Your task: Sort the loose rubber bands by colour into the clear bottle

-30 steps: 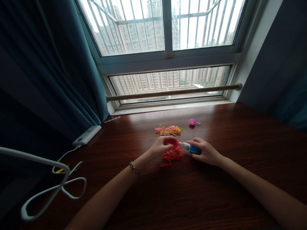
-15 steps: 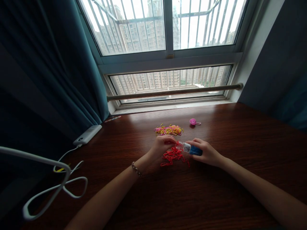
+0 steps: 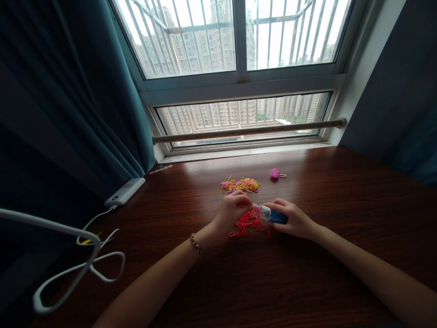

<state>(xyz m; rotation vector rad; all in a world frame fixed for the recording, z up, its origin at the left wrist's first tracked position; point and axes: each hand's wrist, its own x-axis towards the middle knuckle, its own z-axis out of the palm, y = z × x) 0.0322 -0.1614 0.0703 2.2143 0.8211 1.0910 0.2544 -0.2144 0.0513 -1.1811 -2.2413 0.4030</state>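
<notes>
My right hand [image 3: 292, 218] is wrapped round a small clear bottle [image 3: 265, 212] with a white label and blue contents at its right end. The bottle lies tilted in the air, its clear end toward the left. At that end my left hand [image 3: 235, 209] has its fingers pinched together; some red shows inside the clear part, but what the fingertips hold is hidden. Beneath the hands, a loose heap of red rubber bands or strings [image 3: 247, 223] is spread on the table. A pile of yellow and pink bands [image 3: 241, 184] sits just beyond my left hand.
A pink scoop [image 3: 275, 173] rests farther back on the brown wooden table [image 3: 218, 282]. At the left are a white power strip or box [image 3: 125, 192] and a looped white cable [image 3: 64, 228]. A rail [image 3: 252, 131] crosses the window behind.
My left hand has shifted slightly toward the bottle's clear end, and the red piece that showed at its mouth is now mostly covered or inside. My right hand keeps its grip.
</notes>
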